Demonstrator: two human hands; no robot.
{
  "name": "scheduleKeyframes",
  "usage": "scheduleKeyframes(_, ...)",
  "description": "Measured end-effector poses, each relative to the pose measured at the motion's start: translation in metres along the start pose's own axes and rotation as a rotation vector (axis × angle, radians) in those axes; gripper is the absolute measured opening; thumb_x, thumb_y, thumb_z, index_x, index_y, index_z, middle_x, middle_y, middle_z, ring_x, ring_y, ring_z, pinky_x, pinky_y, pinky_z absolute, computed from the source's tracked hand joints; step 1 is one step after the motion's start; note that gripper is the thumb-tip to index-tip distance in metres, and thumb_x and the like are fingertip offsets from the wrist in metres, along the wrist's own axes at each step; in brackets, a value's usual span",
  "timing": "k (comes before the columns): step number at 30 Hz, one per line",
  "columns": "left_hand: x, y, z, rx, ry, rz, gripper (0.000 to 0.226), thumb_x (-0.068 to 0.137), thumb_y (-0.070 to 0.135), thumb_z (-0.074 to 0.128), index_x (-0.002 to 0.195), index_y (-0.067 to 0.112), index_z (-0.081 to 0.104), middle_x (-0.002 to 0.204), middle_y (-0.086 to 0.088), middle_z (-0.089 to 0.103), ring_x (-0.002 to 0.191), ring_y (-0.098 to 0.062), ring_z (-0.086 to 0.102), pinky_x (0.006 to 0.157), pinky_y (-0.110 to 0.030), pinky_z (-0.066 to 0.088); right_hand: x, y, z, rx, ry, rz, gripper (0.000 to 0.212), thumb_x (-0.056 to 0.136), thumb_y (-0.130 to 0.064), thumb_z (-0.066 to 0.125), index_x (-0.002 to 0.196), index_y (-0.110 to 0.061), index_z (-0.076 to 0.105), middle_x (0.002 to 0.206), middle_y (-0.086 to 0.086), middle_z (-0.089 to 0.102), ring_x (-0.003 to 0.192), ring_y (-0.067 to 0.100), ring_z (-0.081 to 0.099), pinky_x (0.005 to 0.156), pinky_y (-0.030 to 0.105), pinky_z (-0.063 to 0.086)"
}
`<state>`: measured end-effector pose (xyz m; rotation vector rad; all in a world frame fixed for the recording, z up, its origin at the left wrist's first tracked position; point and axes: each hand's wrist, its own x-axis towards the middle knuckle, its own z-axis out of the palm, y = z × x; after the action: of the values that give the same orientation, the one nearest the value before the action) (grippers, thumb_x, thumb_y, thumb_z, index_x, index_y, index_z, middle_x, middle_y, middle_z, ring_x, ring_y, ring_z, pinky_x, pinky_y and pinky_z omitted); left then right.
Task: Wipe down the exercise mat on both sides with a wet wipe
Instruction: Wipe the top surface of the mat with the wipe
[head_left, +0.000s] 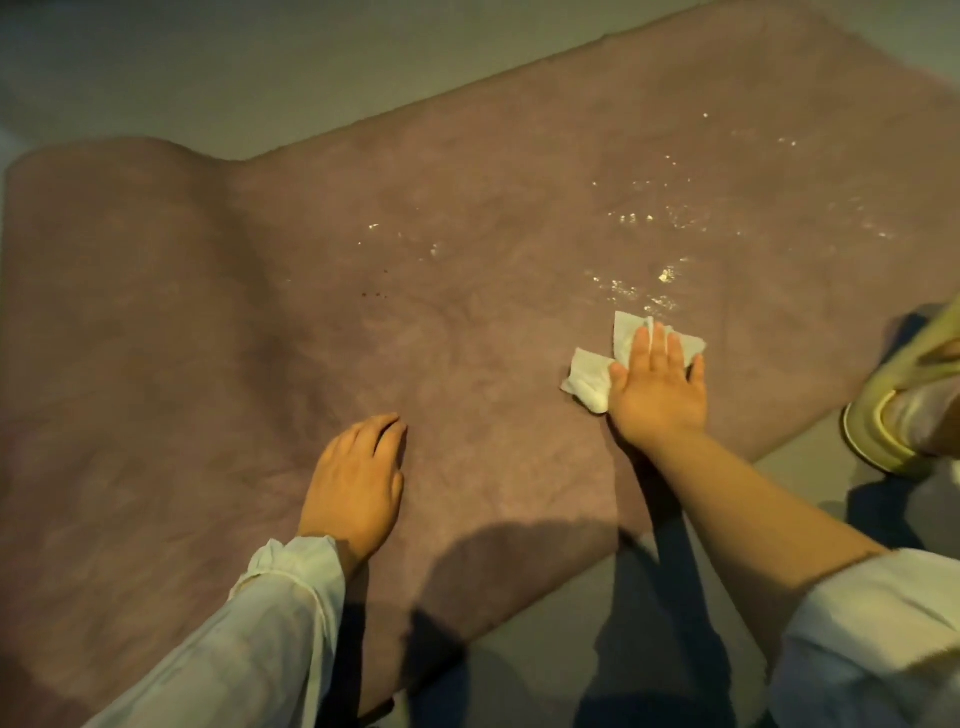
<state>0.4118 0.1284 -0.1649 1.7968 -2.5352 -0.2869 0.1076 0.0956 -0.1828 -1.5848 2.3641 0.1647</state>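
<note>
A mauve exercise mat (467, 218) lies spread across the grey floor, its left end curling upward in a hump. My right hand (657, 387) lies flat with straight fingers on a crumpled white wet wipe (592, 379), pressing it onto the mat. Glistening wet streaks (639, 288) show on the mat just beyond the wipe and further right. My left hand (356, 478) rests on the mat to the left, fingers bent at the tips, holding nothing. A few small dark specks (374, 294) sit near the mat's middle.
A foot in a yellow-green slipper (893, 410) stands at the right edge, partly on the mat's corner. Grey floor (597, 649) runs along the mat's near edge and behind its far edge. My shadow falls across the near part of the mat.
</note>
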Motion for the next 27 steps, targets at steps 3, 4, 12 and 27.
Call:
scheduleKeyframes(3, 0.001, 0.004, -0.001, 0.039, -0.012, -0.005, 0.041, 0.072, 0.009, 0.054, 0.109, -0.005, 0.064, 0.11, -0.022, 0.063, 0.093, -0.04, 0.063, 0.08, -0.048, 0.052, -0.013, -0.014, 0.005, 0.013, -0.011, -0.002, 0.059, 0.102, -0.037, 0.012, 0.149, -0.008, -0.01, 0.158, 0.008, -0.015, 0.145, 0.027, -0.013, 0.116, 0.042, -0.007)
scheduleKeyframes(4, 0.002, 0.005, -0.002, 0.053, -0.01, -0.005, 0.041, 0.072, 0.009, 0.054, 0.108, -0.005, 0.065, 0.109, -0.022, 0.063, 0.091, -0.041, 0.063, 0.078, -0.047, 0.052, -0.021, -0.024, 0.009, 0.004, -0.006, -0.048, 0.059, 0.102, -0.037, 0.013, 0.149, -0.009, -0.01, 0.157, 0.009, -0.015, 0.144, 0.029, -0.012, 0.116, 0.042, -0.007)
scheduleKeyframes(12, 0.011, 0.018, -0.002, -0.009, -0.005, -0.138, 0.032, 0.079, 0.003, 0.059, 0.111, -0.002, 0.059, 0.115, -0.02, 0.055, 0.1, -0.04, 0.05, 0.085, -0.044, 0.039, -0.072, -0.054, 0.036, -0.053, 0.03, -0.498, 0.06, 0.098, -0.052, 0.016, 0.15, -0.028, -0.003, 0.159, 0.003, -0.01, 0.144, 0.026, -0.015, 0.112, 0.043, -0.018)
scheduleKeyframes(27, 0.006, 0.153, 0.024, -0.057, -0.215, 0.36, 0.064, 0.076, 0.066, 0.054, 0.121, 0.022, 0.045, 0.137, -0.001, 0.034, 0.125, -0.022, 0.03, 0.098, -0.037, 0.025, -0.026, 0.088, 0.005, 0.053, -0.015, 0.067, 0.061, 0.1, -0.044, 0.009, 0.15, -0.014, -0.008, 0.158, 0.003, -0.015, 0.145, 0.022, -0.013, 0.115, 0.042, -0.009)
